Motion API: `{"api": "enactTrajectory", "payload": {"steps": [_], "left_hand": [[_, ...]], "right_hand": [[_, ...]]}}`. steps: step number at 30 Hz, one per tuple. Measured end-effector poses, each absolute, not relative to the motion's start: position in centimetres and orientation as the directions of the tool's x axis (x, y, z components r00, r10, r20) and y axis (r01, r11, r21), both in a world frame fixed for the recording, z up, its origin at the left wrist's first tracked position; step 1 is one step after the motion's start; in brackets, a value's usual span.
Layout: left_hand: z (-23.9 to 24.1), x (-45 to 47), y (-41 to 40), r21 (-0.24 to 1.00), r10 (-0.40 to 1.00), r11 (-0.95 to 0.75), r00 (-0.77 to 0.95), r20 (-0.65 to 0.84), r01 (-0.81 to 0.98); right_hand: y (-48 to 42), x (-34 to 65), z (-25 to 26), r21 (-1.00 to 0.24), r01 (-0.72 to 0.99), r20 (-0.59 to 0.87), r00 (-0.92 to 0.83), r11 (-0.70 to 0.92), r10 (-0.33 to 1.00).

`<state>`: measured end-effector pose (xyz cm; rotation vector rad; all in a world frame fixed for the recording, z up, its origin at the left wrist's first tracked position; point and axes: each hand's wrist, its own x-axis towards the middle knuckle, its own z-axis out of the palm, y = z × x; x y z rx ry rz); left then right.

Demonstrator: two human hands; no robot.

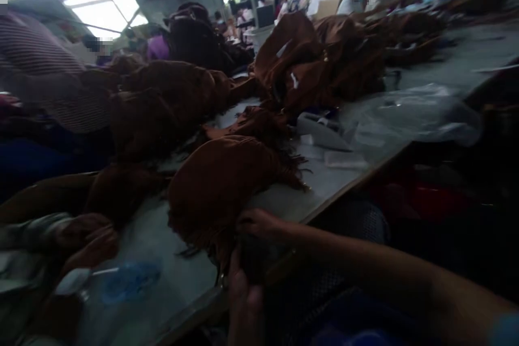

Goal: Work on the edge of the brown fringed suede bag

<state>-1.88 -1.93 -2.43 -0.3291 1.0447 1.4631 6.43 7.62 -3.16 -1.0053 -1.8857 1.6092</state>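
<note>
A brown, suede-looking fringed bag [223, 184] lies on the table just beyond my hands, its fringe hanging toward me. My right hand [261, 224] comes in from the right, fingers curled over the top of a dark, soft-looking piece [252, 259]. From below, my left hand [244, 292] grips the same piece along its left side, thumb pointing up. Dim light hides whether this piece belongs to the bag. Small metal parts glint at the bag's lower edge near my left hand.
More brown fringed bags [300, 65] are heaped along the table [182, 275]. A grey tool-like object [322, 130] and clear plastic [421, 113] lie to the right. At left, a co-worker's hands [91, 240] are near a bluish clear bottle [130, 281]. Other people work behind.
</note>
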Motion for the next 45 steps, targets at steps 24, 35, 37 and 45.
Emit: {"api": "enactTrajectory", "payload": {"steps": [24,35,37,45], "left_hand": [[-3.1,-1.7,-3.2,0.501,0.624,0.071,-0.353,-0.697,-0.863],[-2.5,-1.5,-2.3,0.415,0.524,0.048,-0.331,-0.785,-0.909],[-2.4,-1.5,-2.2,0.417,0.507,0.035,-0.344,-0.79,-0.908],[-1.9,-1.3,-2.0,0.399,0.513,0.02,-0.333,-0.791,-0.917]], "right_hand": [[5.2,3.9,-4.1,-0.876,0.463,-0.133,-0.505,0.137,0.853],[5.1,4.8,-3.8,-0.958,0.285,-0.139,-0.521,0.018,0.842],[5.3,5.1,-4.0,-0.963,0.258,-0.206,-0.544,-0.071,0.813],[4.2,6.1,-3.5,-0.78,0.45,0.098,-0.598,0.435,0.795]]}}
